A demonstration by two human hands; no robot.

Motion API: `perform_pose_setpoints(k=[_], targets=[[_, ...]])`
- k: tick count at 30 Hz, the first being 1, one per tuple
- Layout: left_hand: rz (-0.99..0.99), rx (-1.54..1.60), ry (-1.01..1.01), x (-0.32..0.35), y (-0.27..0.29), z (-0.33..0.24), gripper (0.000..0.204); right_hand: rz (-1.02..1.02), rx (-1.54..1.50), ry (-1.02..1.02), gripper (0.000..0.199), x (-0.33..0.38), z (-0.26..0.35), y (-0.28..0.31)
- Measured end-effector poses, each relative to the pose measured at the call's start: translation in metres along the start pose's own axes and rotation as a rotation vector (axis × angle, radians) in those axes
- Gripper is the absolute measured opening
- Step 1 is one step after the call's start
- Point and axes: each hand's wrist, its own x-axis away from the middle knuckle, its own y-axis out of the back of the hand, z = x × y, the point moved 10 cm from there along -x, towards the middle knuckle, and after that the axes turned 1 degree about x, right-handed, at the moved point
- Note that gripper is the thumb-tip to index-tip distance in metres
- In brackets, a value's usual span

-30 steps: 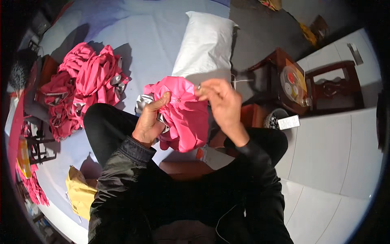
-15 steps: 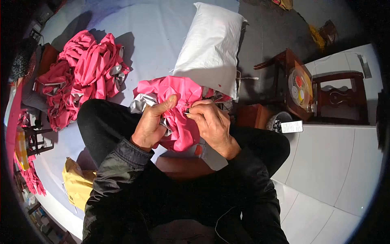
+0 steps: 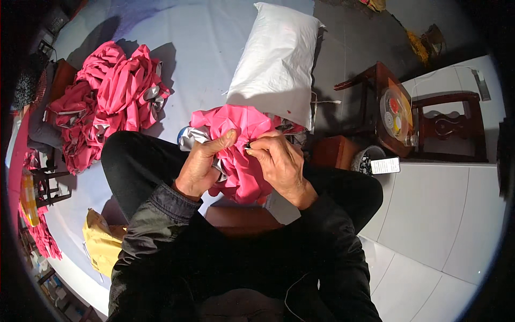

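Observation:
A bunched pink fabric piece with a silvery-grey underside [image 3: 236,121] is held up between my knees. My left hand [image 3: 201,163] grips its left side, thumb on top and fingers folded beneath the cloth. My right hand [image 3: 280,165] pinches at the fabric's right side, thumb and forefinger closed on a small dark object [image 3: 248,145] with a pale tip. What kind of thing it is cannot be made out. The fingers under the cloth are hidden.
A full white sack [image 3: 276,61] lies ahead. At the left is a large heap of pink fabric [image 3: 115,96]; a yellow bag [image 3: 102,244] sits nearer. To the right stand a patterned bin [image 3: 362,161], a wooden chair [image 3: 450,129] and a tray of round containers [image 3: 396,115].
The pink fabric has shifted slightly to the right, and its folds have changed. Both hands keep their grip in nearly the same place.

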Motion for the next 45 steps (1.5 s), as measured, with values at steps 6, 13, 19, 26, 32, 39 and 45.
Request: perform_pose_setpoints(k=[6,13,19,26,32,39,45], targets=[[0.013,-0.051,-0.018,0.002,-0.001,-0.003,0.025,0.007,-0.020,-0.007,0.021,0.000,-0.002,-0.002],[0.000,-0.123,-0.081,0.001,-0.002,-0.009,0.026,0.037,-0.035,-0.022,0.019,0.002,-0.002,-0.005],[-0.062,-0.087,-0.039,0.007,-0.008,-0.011,0.028,0.050,-0.049,0.002,0.018,0.003,-0.003,-0.008],[-0.033,-0.132,-0.058,0.001,0.001,-0.005,0.029,0.081,-0.043,0.002,0.019,0.004,-0.003,-0.009],[-0.022,-0.122,-0.065,0.000,0.001,-0.003,0.032,0.095,-0.033,-0.007,0.018,0.005,-0.006,-0.011],[-0.072,-0.118,-0.147,0.007,-0.009,-0.017,0.019,0.070,-0.035,-0.094,0.017,0.006,-0.014,-0.010],[-0.084,-0.150,-0.180,0.010,-0.011,-0.020,0.019,0.041,-0.037,-0.207,0.017,0.010,-0.024,-0.010]])
